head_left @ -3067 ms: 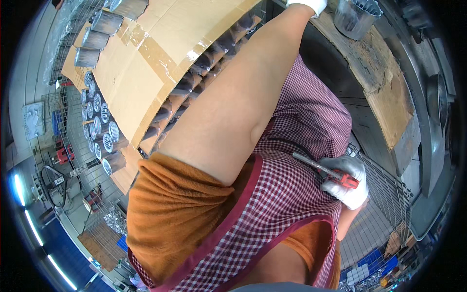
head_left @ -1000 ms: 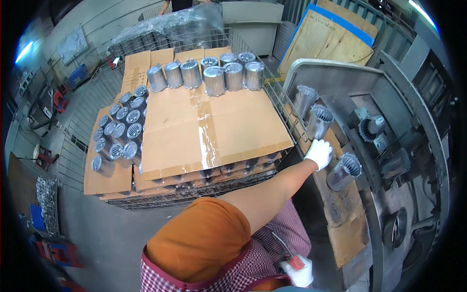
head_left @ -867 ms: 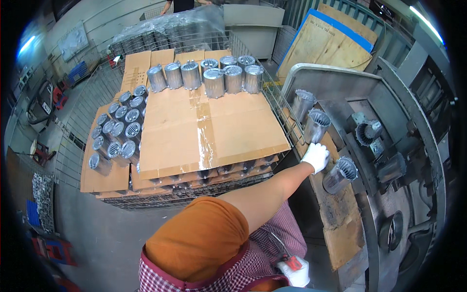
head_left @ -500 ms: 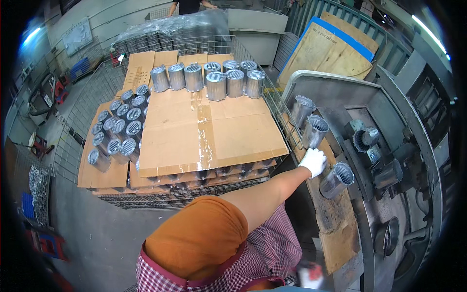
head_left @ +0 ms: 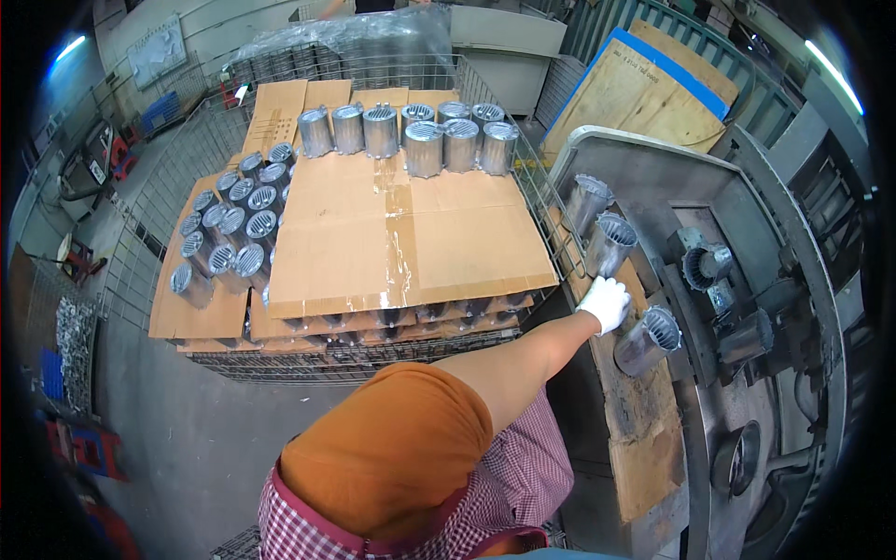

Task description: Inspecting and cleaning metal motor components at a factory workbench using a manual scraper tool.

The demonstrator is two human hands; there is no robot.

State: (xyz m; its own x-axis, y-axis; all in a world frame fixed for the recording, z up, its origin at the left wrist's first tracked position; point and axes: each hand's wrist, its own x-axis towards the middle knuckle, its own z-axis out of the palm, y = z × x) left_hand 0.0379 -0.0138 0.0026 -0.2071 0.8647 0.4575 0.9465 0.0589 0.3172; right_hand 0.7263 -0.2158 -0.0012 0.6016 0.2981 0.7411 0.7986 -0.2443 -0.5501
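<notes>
My left hand (head_left: 607, 304), in a white glove, reaches across to the right. Its curled fingers meet the lower end of a finned metal cylinder (head_left: 611, 245), and the glove hides part of the grip. The cylinder is open at the top, with ribs inside. A similar cylinder (head_left: 648, 341) stands nearer to me on the same worn board (head_left: 644, 439), and a third one (head_left: 587, 203) is just beyond. My right hand is out of the picture.
A wire cage (head_left: 551, 210) holds cardboard sheets (head_left: 336, 233) with several metal cylinders (head_left: 460, 147) on top and more (head_left: 224, 224) at the left. At right is a metal machine bay (head_left: 686, 187) with fixtures and a round pan (head_left: 737, 457). Plywood panels (head_left: 635, 93) lean behind.
The view has shifted slightly. My left hand stays at the base of the same cylinder. The blurred right hand with something red, low at the right before, has left the picture.
</notes>
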